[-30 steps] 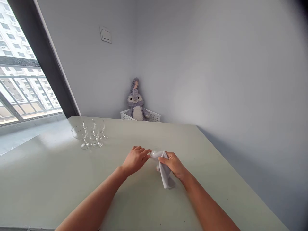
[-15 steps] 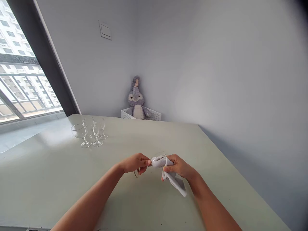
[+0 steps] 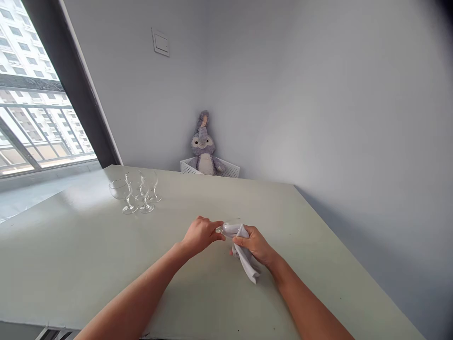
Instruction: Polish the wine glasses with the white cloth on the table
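Observation:
A clear stemmed glass (image 3: pixel 228 229) is tilted sideways between my hands above the table. My left hand (image 3: pixel 203 235) has its thumb and fingers closed round the stem end; its palm hides the foot. With my right hand (image 3: pixel 256 245) I grip a light grey cloth (image 3: pixel 244 262) against the bowl, part of the cloth tucked into or around it. The cloth's loose end hangs down toward the tabletop.
Several clear stemmed glasses (image 3: pixel 130 208) stand upright on the left part of the pale table (image 3: pixel 88 264). Behind the far edge, a purple plush toy (image 3: pixel 205 153) sits in a white basket (image 3: pixel 231 170). Walls rise behind and to the right; a window is at the left.
My left hand has turned, its back now upward, with the fingers shifted on the stem. My right hand and the cloth have moved slightly left. The camera view has shifted a little.

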Action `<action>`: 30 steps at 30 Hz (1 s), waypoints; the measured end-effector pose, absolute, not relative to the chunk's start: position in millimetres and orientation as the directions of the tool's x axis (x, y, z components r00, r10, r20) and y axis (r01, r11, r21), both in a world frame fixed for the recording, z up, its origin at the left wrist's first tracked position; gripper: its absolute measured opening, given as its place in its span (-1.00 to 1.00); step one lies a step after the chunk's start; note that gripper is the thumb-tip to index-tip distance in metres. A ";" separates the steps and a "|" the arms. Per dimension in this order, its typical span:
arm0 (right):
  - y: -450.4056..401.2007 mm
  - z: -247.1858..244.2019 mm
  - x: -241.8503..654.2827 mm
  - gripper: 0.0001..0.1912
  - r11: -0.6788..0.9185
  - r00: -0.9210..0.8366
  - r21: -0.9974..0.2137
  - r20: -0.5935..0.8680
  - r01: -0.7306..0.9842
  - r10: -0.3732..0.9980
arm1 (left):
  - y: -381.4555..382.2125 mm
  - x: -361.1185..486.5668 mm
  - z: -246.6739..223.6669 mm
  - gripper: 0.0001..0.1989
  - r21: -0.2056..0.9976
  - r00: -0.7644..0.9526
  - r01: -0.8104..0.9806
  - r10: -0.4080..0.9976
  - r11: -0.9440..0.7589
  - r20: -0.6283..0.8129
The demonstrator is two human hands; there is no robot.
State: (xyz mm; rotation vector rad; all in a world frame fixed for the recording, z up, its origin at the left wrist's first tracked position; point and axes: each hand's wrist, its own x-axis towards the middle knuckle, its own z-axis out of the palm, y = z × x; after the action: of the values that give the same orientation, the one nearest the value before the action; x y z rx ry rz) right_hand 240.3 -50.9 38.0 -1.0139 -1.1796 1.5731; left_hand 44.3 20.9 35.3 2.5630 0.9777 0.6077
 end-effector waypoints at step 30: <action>-36.8 25.1 248.7 -0.57 0.538 -0.262 -0.661 0.476 0.523 0.839 | 23.6 36.0 49.1 -0.60 0.798 0.724 0.482 0.677 -0.361 -0.131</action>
State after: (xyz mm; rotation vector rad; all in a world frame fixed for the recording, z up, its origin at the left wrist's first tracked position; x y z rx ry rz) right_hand 248.7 -36.8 25.1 -1.1086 -1.9362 0.4754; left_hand 36.0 23.6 49.1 2.0306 0.8800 0.2753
